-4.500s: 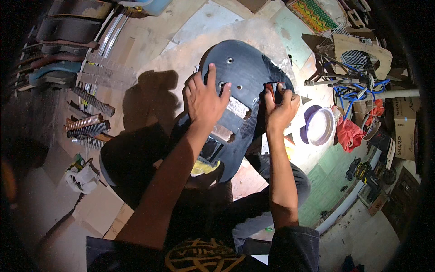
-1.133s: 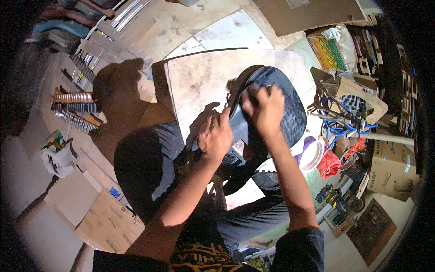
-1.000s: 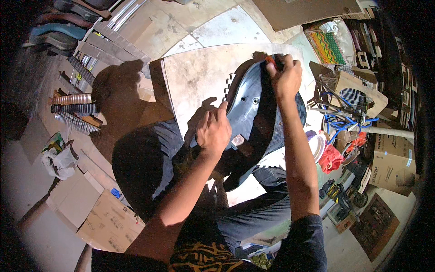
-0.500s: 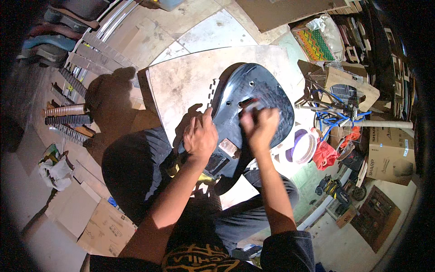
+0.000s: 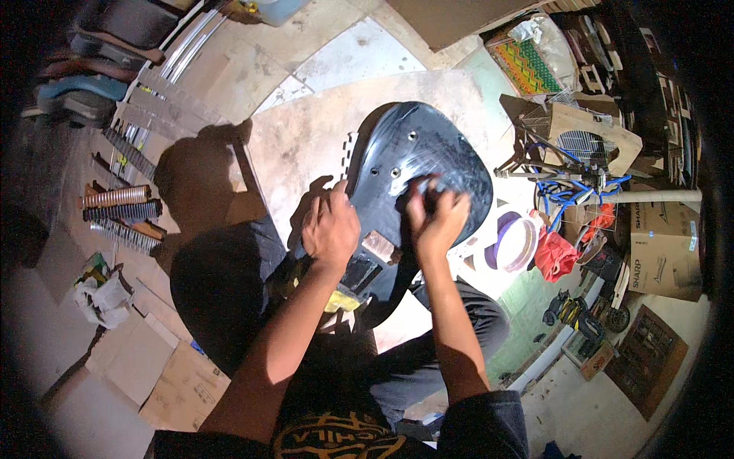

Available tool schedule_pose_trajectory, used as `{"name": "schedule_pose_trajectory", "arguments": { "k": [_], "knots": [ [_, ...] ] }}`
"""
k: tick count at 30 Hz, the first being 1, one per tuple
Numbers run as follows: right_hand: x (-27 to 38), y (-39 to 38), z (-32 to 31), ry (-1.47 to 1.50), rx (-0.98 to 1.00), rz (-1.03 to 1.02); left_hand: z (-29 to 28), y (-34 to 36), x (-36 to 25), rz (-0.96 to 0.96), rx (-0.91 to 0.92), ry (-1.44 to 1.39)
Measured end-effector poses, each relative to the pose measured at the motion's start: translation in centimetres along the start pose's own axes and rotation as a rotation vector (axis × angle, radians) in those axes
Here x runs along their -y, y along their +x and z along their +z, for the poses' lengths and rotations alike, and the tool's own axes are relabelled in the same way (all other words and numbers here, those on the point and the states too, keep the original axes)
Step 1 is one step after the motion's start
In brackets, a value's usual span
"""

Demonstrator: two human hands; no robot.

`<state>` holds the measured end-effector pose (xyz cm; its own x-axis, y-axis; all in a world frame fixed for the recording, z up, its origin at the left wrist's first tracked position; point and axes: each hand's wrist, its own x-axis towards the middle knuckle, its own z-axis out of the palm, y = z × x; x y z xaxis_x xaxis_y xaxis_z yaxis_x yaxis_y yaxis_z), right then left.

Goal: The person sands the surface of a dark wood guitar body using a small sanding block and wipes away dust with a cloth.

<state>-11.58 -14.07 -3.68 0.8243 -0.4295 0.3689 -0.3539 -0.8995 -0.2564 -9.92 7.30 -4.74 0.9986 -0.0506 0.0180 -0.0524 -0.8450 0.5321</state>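
A glossy black electric guitar body (image 5: 451, 149) lies tilted over my lap and a pale board (image 5: 290, 138). Several small round holes and a lighter rectangular cutout (image 5: 379, 246) mark its face. My left hand (image 5: 331, 227) grips the body's left edge, fingers closed over it. On the right half of the face, my right hand (image 5: 440, 218) is closed, its fingertips at the surface. Whatever it pinches is small, dark and blurred, mostly hidden by the fingers. Something yellow (image 5: 340, 301) shows beneath the body's near end.
To the right are a purple-and-white round container (image 5: 516, 243), a red cloth or bag (image 5: 556, 256), blue tubing (image 5: 569, 195) and a cardboard box (image 5: 665, 249). Dark coil-like strips (image 5: 118, 208) lie at the left, near crumpled white plastic (image 5: 103, 298). Cardboard sheets (image 5: 180, 390) lie lower left.
My right hand has shifted slightly down the guitar body's face, still closed. The body sits a little further left in view; my left hand keeps its hold on the edge.
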Motion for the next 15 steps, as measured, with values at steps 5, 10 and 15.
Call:
{"name": "schedule_pose_trajectory", "arguments": {
  "k": [5, 10, 15],
  "knots": [
    [-2.3, 5.3, -0.5, 0.250, -0.037, 0.199, -0.1, -0.1, -0.4, -0.034, 0.076, 0.018],
    [0.3, -1.6, -2.2, 0.080, 0.170, -0.021, -0.2, 0.0, -0.3, 0.007, 0.016, 0.008],
    [-0.6, 2.4, -0.9, 0.075, -0.006, 0.151, -0.3, 0.0, -0.3, 0.011, 0.016, -0.006]
  ]
}}
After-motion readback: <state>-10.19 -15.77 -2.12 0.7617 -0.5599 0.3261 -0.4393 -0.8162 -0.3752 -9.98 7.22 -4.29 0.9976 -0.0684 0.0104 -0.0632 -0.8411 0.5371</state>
